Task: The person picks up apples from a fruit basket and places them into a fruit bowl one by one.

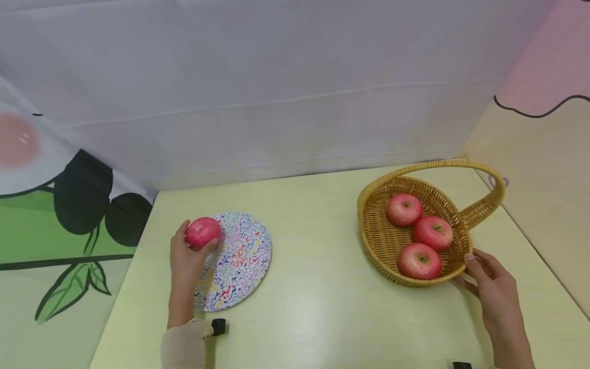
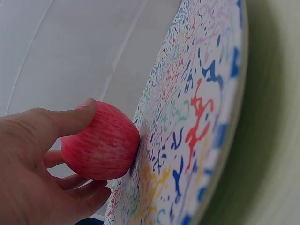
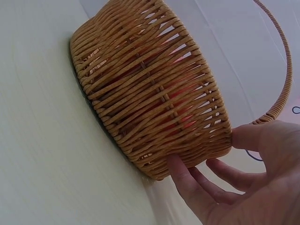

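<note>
My left hand (image 1: 187, 259) grips a red apple (image 1: 203, 231) with the thumb on one side and the fingers round the other. The apple sits at the left part of a round plate (image 1: 246, 256) patterned with coloured squiggles; in the left wrist view its underside (image 2: 117, 154) meets the plate's surface. On the right, a wicker basket (image 1: 382, 246) with a tall arched handle holds three red apples (image 1: 418, 261). My right hand (image 1: 498, 292) holds the basket's near right side, its thumb at the rim and its fingers against the outer wall, as the right wrist view shows (image 3: 253, 173).
Both the plate and the basket stand on a pale yellow-green table (image 1: 313, 287). A whitish cloth backdrop (image 1: 276, 102) rises behind the table's far edge. Printed panels (image 1: 46, 205) border the left and right sides.
</note>
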Demonstrator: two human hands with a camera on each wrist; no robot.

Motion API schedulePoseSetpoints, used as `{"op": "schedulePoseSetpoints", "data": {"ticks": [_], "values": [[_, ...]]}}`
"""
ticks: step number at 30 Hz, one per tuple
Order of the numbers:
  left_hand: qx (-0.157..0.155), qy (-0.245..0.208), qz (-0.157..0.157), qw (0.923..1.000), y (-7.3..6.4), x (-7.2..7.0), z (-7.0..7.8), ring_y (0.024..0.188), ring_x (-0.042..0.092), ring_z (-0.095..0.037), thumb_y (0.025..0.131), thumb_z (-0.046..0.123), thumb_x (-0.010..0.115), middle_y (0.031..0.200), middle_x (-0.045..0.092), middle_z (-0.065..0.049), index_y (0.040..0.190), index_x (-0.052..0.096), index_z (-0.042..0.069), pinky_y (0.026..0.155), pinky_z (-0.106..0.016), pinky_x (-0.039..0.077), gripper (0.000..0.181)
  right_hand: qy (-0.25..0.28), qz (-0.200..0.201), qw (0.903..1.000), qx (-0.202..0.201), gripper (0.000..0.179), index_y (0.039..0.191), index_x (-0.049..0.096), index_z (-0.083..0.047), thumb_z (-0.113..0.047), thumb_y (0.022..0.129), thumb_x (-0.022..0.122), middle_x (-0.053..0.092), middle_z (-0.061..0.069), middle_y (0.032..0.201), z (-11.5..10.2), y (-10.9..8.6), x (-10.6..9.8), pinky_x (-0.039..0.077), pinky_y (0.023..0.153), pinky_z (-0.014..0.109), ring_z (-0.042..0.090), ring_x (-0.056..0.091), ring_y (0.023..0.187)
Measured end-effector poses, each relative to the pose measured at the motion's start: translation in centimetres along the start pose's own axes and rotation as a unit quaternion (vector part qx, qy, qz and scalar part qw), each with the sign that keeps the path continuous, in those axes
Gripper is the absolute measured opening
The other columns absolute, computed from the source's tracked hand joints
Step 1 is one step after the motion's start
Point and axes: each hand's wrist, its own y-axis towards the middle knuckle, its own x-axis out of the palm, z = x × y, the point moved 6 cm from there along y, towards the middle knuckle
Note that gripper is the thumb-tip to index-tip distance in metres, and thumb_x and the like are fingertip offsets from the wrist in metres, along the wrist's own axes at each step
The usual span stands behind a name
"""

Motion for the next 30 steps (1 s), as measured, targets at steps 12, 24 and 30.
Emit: {"op": "schedulePoseSetpoints", "data": {"ticks": [12, 24, 30], "values": [[-0.005, -0.011, 0.01, 0.9999, -0.3, -0.9, 1.0, 0.149, 0.038, -0.045, 0.095, 0.011, 0.076, 0.167, 0.031, -0.02, 0.166, 0.023, 0.016, 0.116, -0.06, 0.045, 0.089, 0.004, -0.001, 1.0, -0.007, 0.022, 0.123, 0.065, -0.022, -0.02, 0.102, 0.067, 0.074, -0.017, 0.105, -0.2, 0.1, 0.1, 0.064, 0.07, 0.023, 0.0, 0.073, 0.088], [-0.004, 0.007, 0.038, 0.9992, -1.1, -2.5, 2.8, 0.155, 0.033, -0.038, 0.096, 0.016, 0.075, 0.169, 0.03, -0.014, 0.167, 0.025, 0.026, 0.119, -0.061, 0.042, 0.087, 0.001, 0.006, 0.9999, 0.008, 0.017, 0.119, 0.065, -0.026, -0.018, 0.103, 0.065, 0.073, -0.019, 0.102, -0.2, -0.3, 0.3, 0.063, 0.07, 0.021, -0.002, 0.072, 0.088], [0.011, 0.002, 0.051, 0.9987, -1.7, -2.9, 4.1, 0.155, 0.034, -0.035, 0.096, 0.017, 0.075, 0.17, 0.031, -0.009, 0.166, 0.025, 0.028, 0.12, -0.06, 0.041, 0.087, -0.004, 0.008, 0.9999, 0.01, 0.018, 0.121, 0.064, -0.024, -0.02, 0.103, 0.065, 0.072, -0.019, 0.102, -0.2, -0.3, 0.3, 0.063, 0.07, 0.02, -0.004, 0.071, 0.089]]}}
